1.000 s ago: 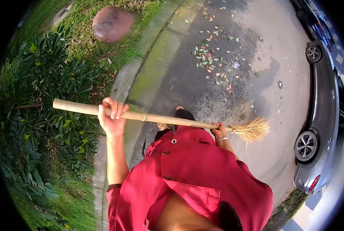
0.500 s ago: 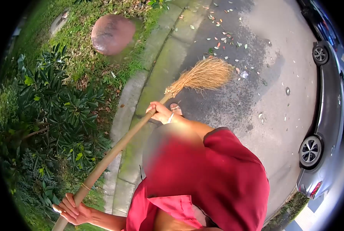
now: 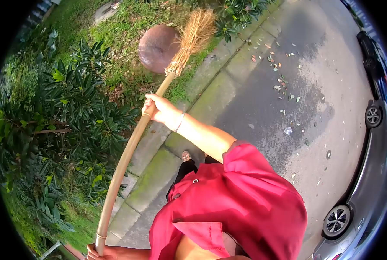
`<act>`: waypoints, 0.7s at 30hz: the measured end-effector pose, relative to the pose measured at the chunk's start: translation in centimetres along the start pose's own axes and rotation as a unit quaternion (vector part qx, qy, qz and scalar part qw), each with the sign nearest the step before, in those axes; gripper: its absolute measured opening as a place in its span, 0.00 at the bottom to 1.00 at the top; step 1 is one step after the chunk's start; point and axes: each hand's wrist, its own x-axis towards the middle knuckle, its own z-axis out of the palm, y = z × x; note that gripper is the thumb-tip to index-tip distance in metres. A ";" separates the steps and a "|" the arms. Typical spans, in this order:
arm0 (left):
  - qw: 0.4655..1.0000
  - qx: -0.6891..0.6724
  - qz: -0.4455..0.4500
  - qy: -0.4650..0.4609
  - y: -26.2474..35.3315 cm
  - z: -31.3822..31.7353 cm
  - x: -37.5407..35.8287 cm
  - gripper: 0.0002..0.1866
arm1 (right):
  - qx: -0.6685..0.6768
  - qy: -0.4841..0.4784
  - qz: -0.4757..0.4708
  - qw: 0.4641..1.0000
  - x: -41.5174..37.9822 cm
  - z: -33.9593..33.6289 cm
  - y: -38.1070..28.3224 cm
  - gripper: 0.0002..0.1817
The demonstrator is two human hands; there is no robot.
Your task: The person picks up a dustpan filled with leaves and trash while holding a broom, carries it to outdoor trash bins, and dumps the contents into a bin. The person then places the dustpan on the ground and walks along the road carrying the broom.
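Observation:
A straw broom (image 3: 195, 37) on a long bamboo handle (image 3: 130, 149) runs diagonally across the view. My right hand (image 3: 159, 109) is closed round the handle a short way below the bound neck of the bristles. At the bottom edge my left hand (image 3: 99, 252) grips the handle's lower end, partly cut off by the frame. The bristles point up and away, overlapping the grass strip and the edge of a smooth reddish-brown boulder (image 3: 158, 47).
A concrete kerb (image 3: 206, 89) divides the planting from the asphalt road (image 3: 262, 112). Scattered leaves (image 3: 280, 82) and a crumpled whitish scrap (image 3: 288, 130) lie on the road. Leafy shrubs (image 3: 72, 117) fill the left. Parked along the right is a grey car (image 3: 369, 177), with another vehicle beyond.
The broom head has swung left and away, from over the asphalt to over the grass by the boulder. Both hands kept hold of the handle. My view has shifted too.

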 end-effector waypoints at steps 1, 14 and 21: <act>0.997 0.033 0.007 -0.064 0.2 -1.8 1.4 0.13 | 0.007 0.033 0.005 0.999 -1.4 -0.6 1.4 0.10; 0.955 -0.156 -0.253 -0.002 -24.2 -9.3 13.4 0.07 | 0.195 0.172 -0.080 0.962 -12.6 -15.3 1.8 0.07; 0.752 -0.289 -0.580 -0.120 -42.0 10.5 -2.7 0.05 | 0.290 0.255 -0.436 0.813 -28.8 -26.4 -8.0 0.07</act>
